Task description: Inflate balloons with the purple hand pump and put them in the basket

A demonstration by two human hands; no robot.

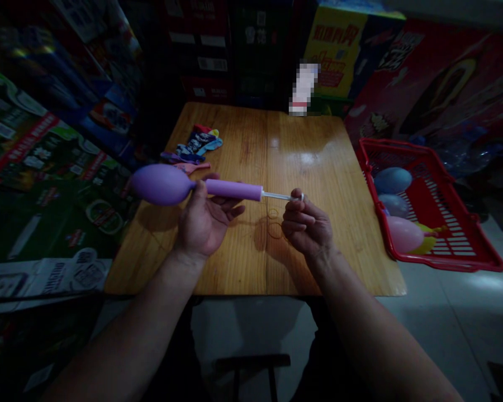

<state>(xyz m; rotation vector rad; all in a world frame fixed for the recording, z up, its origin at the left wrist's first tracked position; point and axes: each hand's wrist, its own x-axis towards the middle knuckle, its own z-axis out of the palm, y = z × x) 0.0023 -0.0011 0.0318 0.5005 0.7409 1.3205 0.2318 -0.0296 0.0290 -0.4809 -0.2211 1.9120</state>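
Note:
A purple balloon (161, 184), partly inflated, is fitted on the left end of a purple hand pump (235, 190). My left hand (207, 223) grips the balloon's neck at the pump's nozzle, thumb on top, the other fingers loosely under the barrel. From the barrel's right end a white rod sticks out, and my right hand (305, 223) is closed on its white handle. Below the pump, rubber bands (275, 230) lie on the wooden table (235, 273). Behind the purple balloon is a small pile of uninflated balloons (199, 142) in several colours.
At the table's right side stands a red basket (440, 167) holding several inflated balloons (404, 234). Stacked cartons (260, 44) rise behind the table, and green beer boxes (58, 218) stand to the left. A dark stool (254, 362) shows below the front edge.

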